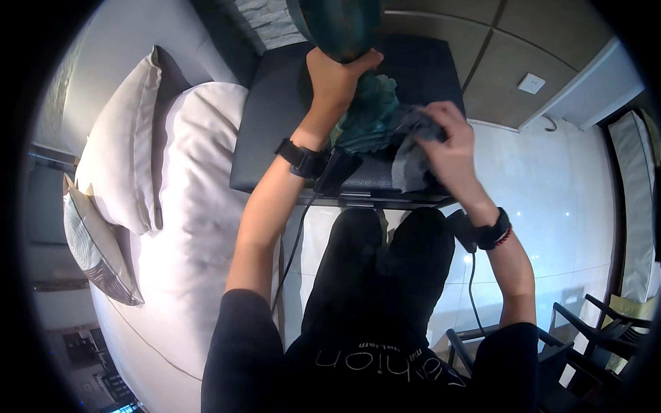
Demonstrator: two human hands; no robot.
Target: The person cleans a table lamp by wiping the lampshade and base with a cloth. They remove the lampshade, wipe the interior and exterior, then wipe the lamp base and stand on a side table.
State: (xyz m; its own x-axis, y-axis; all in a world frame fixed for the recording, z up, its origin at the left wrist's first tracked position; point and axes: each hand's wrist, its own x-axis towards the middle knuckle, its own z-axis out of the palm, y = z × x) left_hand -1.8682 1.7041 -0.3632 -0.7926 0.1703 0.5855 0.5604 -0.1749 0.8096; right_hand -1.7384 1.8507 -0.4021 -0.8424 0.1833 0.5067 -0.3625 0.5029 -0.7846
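Observation:
My left hand [338,77] grips a dark green ornament [335,26] near the top of the view, close to where its rounded upper part narrows. Below that hand, the ornament's carved, ruffled lower part [369,118] lies over the black leather-like top of a nightstand [279,108]. In my right hand [452,139] is a crumpled grey cloth [413,155], held beside the right side of the ruffled part. The cloth hangs towards the nightstand's front edge. Whether it touches the ornament cannot be told. A black device with a cable is at each wrist.
At left stands a bed with a pale cover [201,155] and cushions [121,149]. A wall socket [531,83] is on the brown panelled wall at upper right. Black chairs [588,346] stand at lower right on the glossy tiled floor [537,206]. Drawer fronts face my knees.

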